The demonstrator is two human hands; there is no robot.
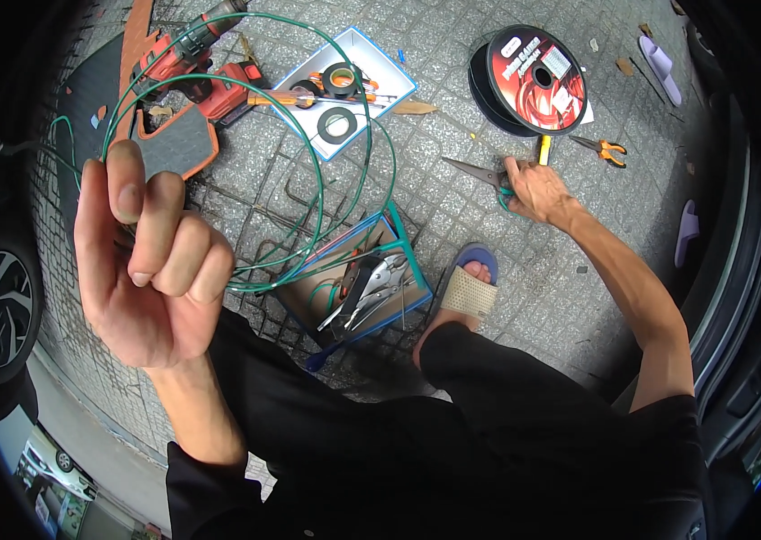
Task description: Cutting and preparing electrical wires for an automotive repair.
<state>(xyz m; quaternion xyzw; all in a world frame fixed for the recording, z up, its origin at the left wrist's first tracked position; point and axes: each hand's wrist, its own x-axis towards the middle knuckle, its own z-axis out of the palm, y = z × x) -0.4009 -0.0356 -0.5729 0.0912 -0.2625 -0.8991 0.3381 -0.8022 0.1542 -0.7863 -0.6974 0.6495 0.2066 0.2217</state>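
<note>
green wire (319, 184) already in big loops by the tool box (301, 304), l hand (155, 270) looks pinched on it, r hand (539, 191) gripping scissors (478, 171) well apart, so no cutting rn, cant tell what's left tbh

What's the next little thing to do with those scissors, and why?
Perhaps lift the scissors toward the green wire: the right grip is on them at the handle end, and the left grip is holding the wire up.
</note>
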